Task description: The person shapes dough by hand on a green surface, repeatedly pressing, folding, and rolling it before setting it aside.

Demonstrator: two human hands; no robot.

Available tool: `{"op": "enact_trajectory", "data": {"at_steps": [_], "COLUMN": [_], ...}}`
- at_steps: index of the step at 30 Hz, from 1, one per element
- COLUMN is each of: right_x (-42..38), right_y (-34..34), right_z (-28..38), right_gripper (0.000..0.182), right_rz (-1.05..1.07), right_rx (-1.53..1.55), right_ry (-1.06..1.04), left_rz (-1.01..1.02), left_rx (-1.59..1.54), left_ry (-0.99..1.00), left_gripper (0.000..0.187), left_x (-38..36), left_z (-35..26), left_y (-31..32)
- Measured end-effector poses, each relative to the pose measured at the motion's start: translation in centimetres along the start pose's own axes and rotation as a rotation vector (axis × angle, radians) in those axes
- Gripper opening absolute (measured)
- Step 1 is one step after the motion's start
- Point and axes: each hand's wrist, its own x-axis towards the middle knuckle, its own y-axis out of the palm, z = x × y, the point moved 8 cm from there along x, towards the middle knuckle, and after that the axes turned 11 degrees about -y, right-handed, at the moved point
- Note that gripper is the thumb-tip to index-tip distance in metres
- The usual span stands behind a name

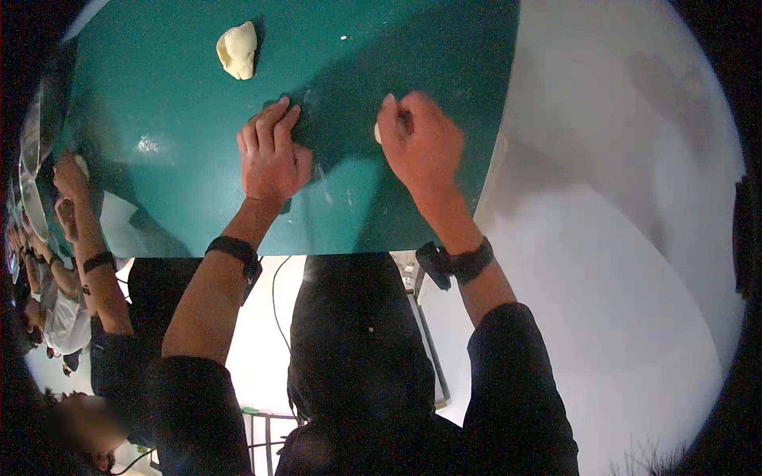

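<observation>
My left hand (274, 159) is low over the green tabletop (341, 214), palm down. Its fingers are slightly bent and a little apart, with the thumb out to the side, and nothing shows in it. To the right, my right hand (425, 143) is closed, thumb against the curled fingers. A pale bit of dough (378, 133) peeks out at its left side; the rest is hidden by the hand. Farther up the table lies a cream-coloured, folded lump of dough (238, 51), apart from both hands.
A tiny white crumb (344, 37) and a whitish smear (147, 144) mark the tabletop. At the left, another person's hand (71, 176) rests by the table, with more people beyond. A white wall (603, 238) stands at the right, past the table's edge.
</observation>
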Motion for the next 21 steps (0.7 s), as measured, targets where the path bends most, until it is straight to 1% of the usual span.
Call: {"op": "enact_trajectory", "data": {"at_steps": [2,5,8,11,14,17,21], "right_x": [1.4,2.6,3.8,4.4,5.5,6.7,7.8], "right_y": [0.5,2.5,2.1,1.9,1.2,1.6,1.8], "right_z": [0.1,0.0,-0.4,-0.8,-1.1,-2.8,-4.2], "right_gripper": [0.022,0.017,0.016,0.016,0.014,0.017,0.017], "right_rz": [-0.099,-0.137,-0.212,-0.173,-0.271,-0.203,-0.202], "right_rx": [-0.127,-0.271,-0.331,-0.316,-0.335,-0.241,-0.238], "right_ry": [-0.144,-0.246,-0.211,-0.181,-0.203,-0.13,-0.11], "left_rz": [0.013,0.021,0.03,0.05,0.047,0.068,0.038], "left_rx": [0.008,0.0,-0.017,-0.004,-0.011,-0.014,-0.029], "left_ry": [-0.01,-0.015,-0.02,-0.04,-0.043,-0.046,-0.039], "left_gripper": [0.057,0.058,0.058,0.057,0.057,0.057,0.058], "left_x": [-0.3,-0.1,-0.2,-0.3,-0.3,-0.5,-0.3], "left_z": [0.2,0.2,0.2,0.3,0.3,0.4,0.0], "left_y": [0.3,0.1,0.1,0.6,0.7,0.8,0.4]}}
